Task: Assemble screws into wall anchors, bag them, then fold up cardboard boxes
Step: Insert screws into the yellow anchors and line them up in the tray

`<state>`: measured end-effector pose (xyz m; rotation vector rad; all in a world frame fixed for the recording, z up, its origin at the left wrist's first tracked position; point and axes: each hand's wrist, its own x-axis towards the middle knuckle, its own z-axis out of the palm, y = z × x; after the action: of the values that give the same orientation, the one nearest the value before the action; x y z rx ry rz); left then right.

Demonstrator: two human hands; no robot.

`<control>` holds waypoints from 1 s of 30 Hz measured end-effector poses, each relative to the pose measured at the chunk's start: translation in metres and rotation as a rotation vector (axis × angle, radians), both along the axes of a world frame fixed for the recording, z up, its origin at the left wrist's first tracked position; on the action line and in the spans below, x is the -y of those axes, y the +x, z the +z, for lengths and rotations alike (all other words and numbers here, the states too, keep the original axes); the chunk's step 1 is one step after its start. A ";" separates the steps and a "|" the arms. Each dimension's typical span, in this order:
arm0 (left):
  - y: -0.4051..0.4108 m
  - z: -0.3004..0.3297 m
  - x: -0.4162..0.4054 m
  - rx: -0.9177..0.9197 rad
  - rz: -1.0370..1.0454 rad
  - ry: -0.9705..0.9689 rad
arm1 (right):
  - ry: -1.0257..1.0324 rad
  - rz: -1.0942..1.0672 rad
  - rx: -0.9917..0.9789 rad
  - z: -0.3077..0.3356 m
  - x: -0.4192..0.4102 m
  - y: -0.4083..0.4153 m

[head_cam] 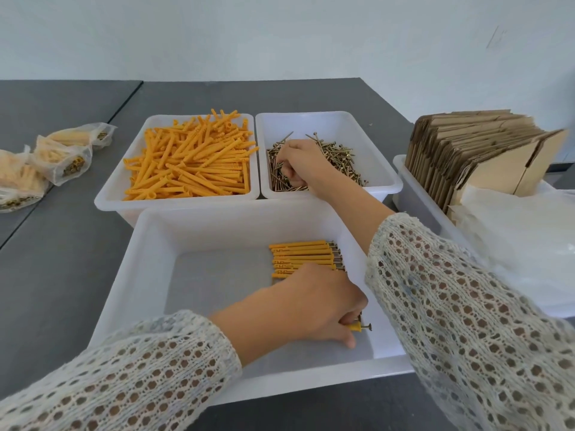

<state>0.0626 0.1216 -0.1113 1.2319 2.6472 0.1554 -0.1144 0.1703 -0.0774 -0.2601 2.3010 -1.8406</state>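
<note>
My left hand (314, 309) is low inside the near white bin (149, 275) and grips an orange anchor with a screw in it (359, 326); only the anchor's end and the screw head show. Just beyond it lies a neat row of assembled anchors (303, 255). My right hand (297, 161) reaches into the far right bin (382, 178) and its curled fingers dig into the pile of brass screws (342, 157). Whether they pinch a screw is hidden. The far left bin (109, 200) holds loose orange anchors (189, 160).
Filled plastic bags (59, 157) lie on the grey table at the left. A white tray (413, 197) at the right holds a stack of flat cardboard boxes (466, 150), with clear plastic bags (529, 231) in front of it. A wall stands behind the table.
</note>
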 end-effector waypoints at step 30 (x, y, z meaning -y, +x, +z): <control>-0.045 0.004 0.057 0.055 0.589 -0.359 | 0.098 -0.028 -0.057 0.000 0.003 0.001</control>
<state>0.0173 0.0645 -0.1070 0.3205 2.7448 -0.1859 -0.1134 0.1678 -0.0776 -0.2702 2.4368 -1.7483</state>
